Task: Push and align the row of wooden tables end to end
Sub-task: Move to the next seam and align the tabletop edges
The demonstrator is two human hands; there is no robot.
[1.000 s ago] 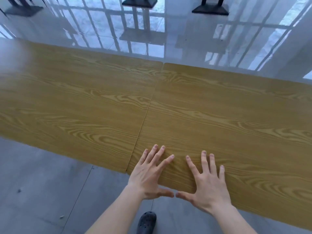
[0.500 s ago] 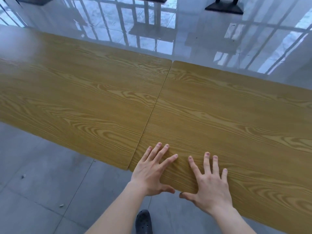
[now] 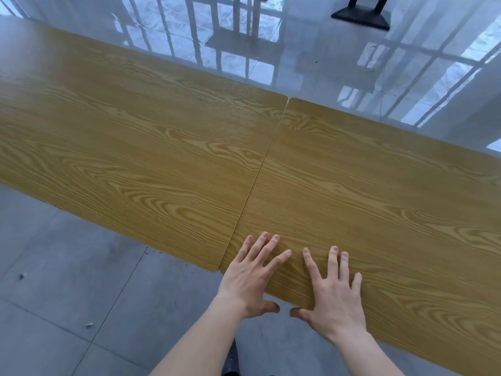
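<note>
Two wood-grain tables stand end to end, the left table (image 3: 122, 147) and the right table (image 3: 379, 202). They meet in a thin straight seam (image 3: 260, 169) with near and far corners almost level. My left hand (image 3: 252, 278) lies flat on the right table just beside the seam, fingers spread. My right hand (image 3: 334, 291) lies flat next to it, also with spread fingers. Both thumbs sit against the table's near edge, pointing at each other. Neither hand holds anything.
Grey floor tiles (image 3: 67, 308) lie on my side, with small bits of debris (image 3: 23, 275). Beyond the tables a glossy white floor (image 3: 311, 63) reflects window bars. A black table base (image 3: 360, 16) stands at the far right. A dark shoe (image 3: 230, 371) shows at the bottom edge.
Both hands stay in the same spot on the right table. The view has swung left and tilted down, so the seam sits further right in the picture.
</note>
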